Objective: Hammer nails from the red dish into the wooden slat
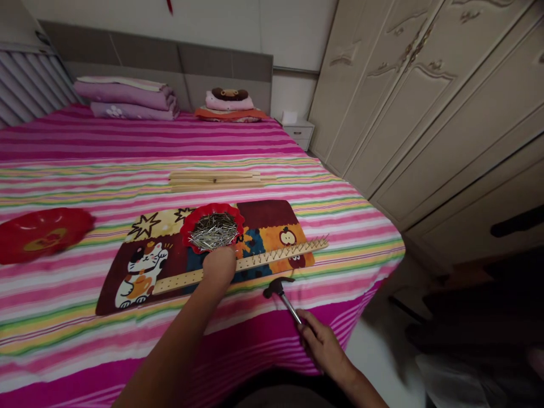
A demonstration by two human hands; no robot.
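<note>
A long wooden strip (pixel 272 258) studded with upright nails lies across a colourful cartoon mat (pixel 148 260) on the striped bed. My left hand (pixel 219 264) rests on the strip's middle, fingers curled down, just in front of a red dish of loose nails (pixel 212 228). What the fingers pinch, if anything, is hidden. My right hand (pixel 323 343) grips the metal handle of a small hammer (pixel 281 293), whose dark head hovers just below the strip near the bed's front edge.
Spare wooden strips (pixel 216 181) lie farther back on the bed (pixel 85 170). A second red dish (pixel 40 231) sits at the left. Folded bedding is stacked by the headboard. Wardrobe doors (pixel 425 102) stand at the right, with floor below them.
</note>
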